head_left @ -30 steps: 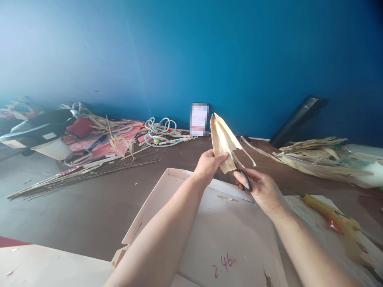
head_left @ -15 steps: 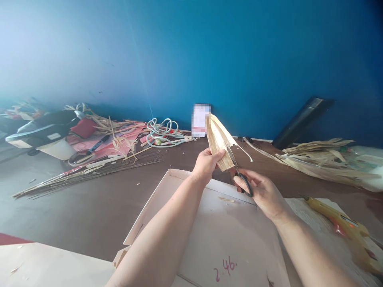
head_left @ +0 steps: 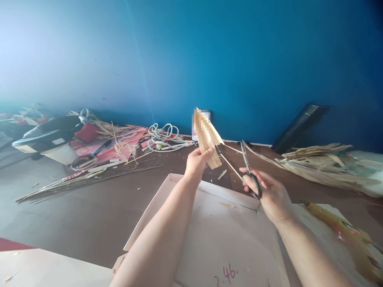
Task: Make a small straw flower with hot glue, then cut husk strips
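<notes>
My left hand (head_left: 196, 162) pinches a pale dried corn husk (head_left: 206, 137) near its lower end, and the husk stands up in front of the wall. In my right hand (head_left: 266, 191) are scissors (head_left: 249, 167) with black handles, blades pointing up and away from the husk. A thin husk strip (head_left: 231, 167) runs from the husk's right side down to my right fingers. Below both hands lies an open white cardboard box lid (head_left: 227, 239) with "2.46." written on it. A small cut scrap (head_left: 222, 174) rests on the table just behind the lid.
Behind stands a blue wall (head_left: 239, 59), with a partly covered phone-like card (head_left: 194, 133) against it. To the right are a yellow glue gun (head_left: 344, 227), more husks (head_left: 317, 161) and a black box (head_left: 299, 127). Leftward lie a pale cord (head_left: 164, 137), pink paper (head_left: 128, 145) and thin sticks (head_left: 89, 177).
The scissors have come away from the husk, moving right with my right hand. A thin strip now stretches between husk and right fingers. My left hand and the husk have shifted slightly left.
</notes>
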